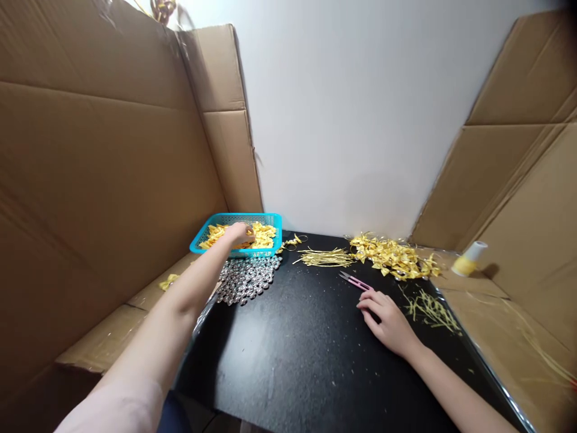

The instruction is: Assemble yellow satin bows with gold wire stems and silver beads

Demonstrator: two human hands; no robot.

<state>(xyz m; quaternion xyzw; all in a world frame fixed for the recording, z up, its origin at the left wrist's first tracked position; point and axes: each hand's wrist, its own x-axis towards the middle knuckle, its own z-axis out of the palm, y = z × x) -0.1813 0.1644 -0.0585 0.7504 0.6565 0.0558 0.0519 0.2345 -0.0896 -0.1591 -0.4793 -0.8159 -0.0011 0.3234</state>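
My left hand (240,233) reaches into a turquoise plastic basket (195,247) at the back left. It is among folded yellow ribbon pieces (264,234). The fingertips point down and are mostly hidden, so I cannot make out a grip. My right hand (383,317) rests on the black table with loosely bent, parted fingers and nothing in them. Just beyond its fingertips lie pink-handled thread snips (357,281), blades toward the back left. Many shiny silver beads (247,278) are spread in front of the basket, beneath my left forearm.
Gold twist ties (327,258) lie at the back middle of the table (288,355). Right of them is a heap of yellow ribbon flowers (392,255), with cut tie scraps (433,311) in front. A yellow thread cone (469,260) stands right. Cardboard walls (112,150) flank the table.
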